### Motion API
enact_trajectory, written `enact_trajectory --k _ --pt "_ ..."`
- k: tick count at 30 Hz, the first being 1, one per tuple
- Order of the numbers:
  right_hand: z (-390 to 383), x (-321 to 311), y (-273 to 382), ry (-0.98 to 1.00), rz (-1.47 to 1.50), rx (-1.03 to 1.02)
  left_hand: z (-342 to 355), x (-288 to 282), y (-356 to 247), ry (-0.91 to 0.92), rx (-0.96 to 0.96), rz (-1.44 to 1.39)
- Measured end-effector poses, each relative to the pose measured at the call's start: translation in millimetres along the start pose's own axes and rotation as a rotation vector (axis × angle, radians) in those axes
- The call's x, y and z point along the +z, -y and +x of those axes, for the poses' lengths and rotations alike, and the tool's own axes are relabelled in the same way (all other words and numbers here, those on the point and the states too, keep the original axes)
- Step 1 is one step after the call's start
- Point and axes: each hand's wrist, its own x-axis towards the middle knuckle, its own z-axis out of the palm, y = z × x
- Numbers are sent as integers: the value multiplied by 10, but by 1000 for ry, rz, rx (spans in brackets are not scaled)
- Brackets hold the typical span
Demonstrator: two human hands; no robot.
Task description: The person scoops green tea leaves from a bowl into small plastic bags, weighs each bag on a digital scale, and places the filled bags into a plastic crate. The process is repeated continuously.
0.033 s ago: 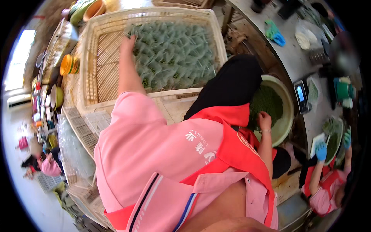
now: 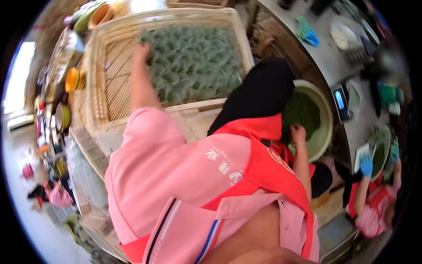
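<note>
1. Pink fabric fills the near view: a person in a pink shirt [image 2: 167, 176] with a red apron [image 2: 272, 171] over it leans forward, and dark hair [image 2: 259, 92] covers the head.
2. Right hand [image 2: 299, 133] sits on the near edge of the pale green bowl [image 2: 323, 132], fingers curled down into the dark green mash [image 2: 301, 112] inside; whether they have pinched any of it, I cannot tell.
3. Beside that bowl, on the grey counter [image 2: 325, 53], lies a small digital scale [image 2: 340, 103].
4. Left arm stretches well forward, and the left hand [image 2: 141, 52] lies flat, fingers spread loosely, on the slatted floor of the big cream-coloured tray [image 2: 101, 75], right at the left edge of the green pieces [image 2: 193, 61].
5. Those green pieces lie in tight rows across the right half of the tray; the left half shows bare slats.
6. Off to the right, a co-worker in pink wears blue gloves [image 2: 365, 165] over another green bowl [image 2: 380, 149].
7. Far left, orange and green bowls [image 2: 72, 79] are stacked along a shelf beside the tray.
</note>
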Motion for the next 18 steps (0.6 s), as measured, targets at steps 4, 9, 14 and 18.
enact_trajectory --k 4,9,14,18 --pt "-27 325 129 372 -292 175 94 -223 41 517 -58 -557" --pt "-74 926 -111 428 -98 2 -764 -326 -1245 -425 407 258" --pt "-92 643 -200 420 242 -49 -1668 458 -2195 -116 810 -24" --pt "-206 -120 25 167 951 256 -2792 955 -3169 13 1360 -220"
